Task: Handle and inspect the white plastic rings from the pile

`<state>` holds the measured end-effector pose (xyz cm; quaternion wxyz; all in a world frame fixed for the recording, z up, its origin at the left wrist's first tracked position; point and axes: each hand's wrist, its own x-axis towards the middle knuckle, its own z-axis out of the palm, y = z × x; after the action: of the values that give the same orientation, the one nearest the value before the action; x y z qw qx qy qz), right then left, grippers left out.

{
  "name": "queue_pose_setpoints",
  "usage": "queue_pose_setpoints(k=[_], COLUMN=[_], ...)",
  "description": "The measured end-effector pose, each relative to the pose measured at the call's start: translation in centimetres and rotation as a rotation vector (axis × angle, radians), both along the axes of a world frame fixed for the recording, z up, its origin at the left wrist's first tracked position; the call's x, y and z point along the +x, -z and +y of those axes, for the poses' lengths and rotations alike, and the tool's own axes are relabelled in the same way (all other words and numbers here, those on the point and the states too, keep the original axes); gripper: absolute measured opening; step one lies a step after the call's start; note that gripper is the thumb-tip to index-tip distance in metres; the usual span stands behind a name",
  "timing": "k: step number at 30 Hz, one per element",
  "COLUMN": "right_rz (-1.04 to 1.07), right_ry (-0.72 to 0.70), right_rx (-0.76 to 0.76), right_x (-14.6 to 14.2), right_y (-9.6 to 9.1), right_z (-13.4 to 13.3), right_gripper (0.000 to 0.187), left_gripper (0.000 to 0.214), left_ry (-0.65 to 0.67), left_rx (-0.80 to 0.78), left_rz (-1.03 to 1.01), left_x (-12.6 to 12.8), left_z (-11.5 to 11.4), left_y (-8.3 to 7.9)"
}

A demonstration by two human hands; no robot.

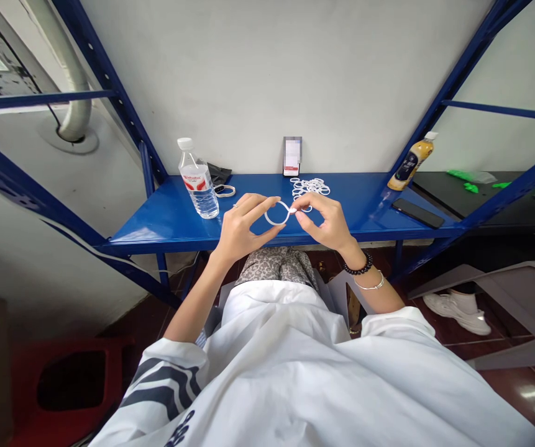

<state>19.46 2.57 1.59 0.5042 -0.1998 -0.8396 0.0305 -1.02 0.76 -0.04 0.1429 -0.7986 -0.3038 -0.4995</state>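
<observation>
My left hand (242, 225) holds a thin white ring (274, 223) upright between its thumb and fingers, above the front edge of the blue table. At the ring's right side, the thumb and index finger of my right hand (327, 222) are pinched together. A small white bit shows at those fingertips; whether it belongs to the ring I cannot tell. Just behind my right hand, a loose pile of similar white rings (312, 185) lies on the table.
On the blue table (155, 217) stand a water bottle (197, 186), a propped phone (292, 156) and a yellow drink bottle (411, 162). A wristband (225, 190) and a dark phone (417, 213) lie there. Blue posts frame both sides. Another person's white shoe (458, 310) shows at right.
</observation>
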Motion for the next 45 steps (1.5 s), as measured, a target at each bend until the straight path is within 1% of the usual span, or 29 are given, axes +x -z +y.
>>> queue_pose_setpoints(k=[5,8,12,15,18,20,22,24,26,31,36,39,42,45], right_rz=[-0.014,-0.022,-0.059,-0.046,0.012,0.027,-0.007,-0.066,-0.104,-0.078,-0.017,0.013,0.021,0.056], right_ry=[-0.008,-0.032,-0.029,-0.028,-0.028,-0.035,-0.024,0.007,0.029,0.039,0.049,0.040,0.041,0.038], right_rx=[0.053,0.091,0.095,0.095,0.075,0.065,0.063,0.058,0.049,0.051,0.129,0.147,0.132,0.101], right_x=[-0.3,-0.5,-0.7,-0.7,-0.6,-0.5,-0.4,-0.3,-0.3,-0.3,-0.6,-0.8,-1.0,-1.0], right_y=[0.0,0.2,0.5,0.5,0.4,0.3,0.3,0.3,0.3,0.5,0.5,0.4,0.6,1.0], right_z=[-0.5,-0.6,-0.7,-0.8,-0.9,-0.9,-0.8,-0.8,-0.8,-0.9,-1.2,-1.4,-1.5,-1.5], right_gripper=[0.011,0.010,0.012,0.012,0.012,0.021,0.036,0.048,0.053,0.052,0.049,0.045,0.049,0.056], left_gripper=[0.033,0.035,0.037,0.040,0.043,0.045,0.047,0.048,0.050,0.055,0.058,0.056,0.054,0.060], left_ry=[0.007,0.033,0.085,0.184,0.331,0.419,0.463,0.472,0.478,0.515,0.536,0.559,0.574,0.523], left_rx=[-0.010,-0.021,-0.077,-0.115,-0.204,-0.255,-0.269,-0.268,-0.276,-0.329,-0.387,-0.400,-0.400,-0.412], left_rz=[0.008,0.013,-0.038,-0.141,-0.236,-0.288,-0.338,-0.378,-0.398,-0.425,-0.466,-0.486,-0.503,-0.477], left_x=[-0.1,-0.1,0.1,0.2,0.3,0.4,0.5,0.7,0.8,1.2,1.5,1.7,1.7,1.7], left_z=[0.4,0.5,0.3,0.0,0.0,0.3,0.7,1.2,1.5,1.9,1.7,1.6,1.6,1.6], left_y=[0.2,0.4,0.5,0.5,0.5,0.6,0.9,1.1,1.4,1.8,2.1,2.1,2.1,2.2])
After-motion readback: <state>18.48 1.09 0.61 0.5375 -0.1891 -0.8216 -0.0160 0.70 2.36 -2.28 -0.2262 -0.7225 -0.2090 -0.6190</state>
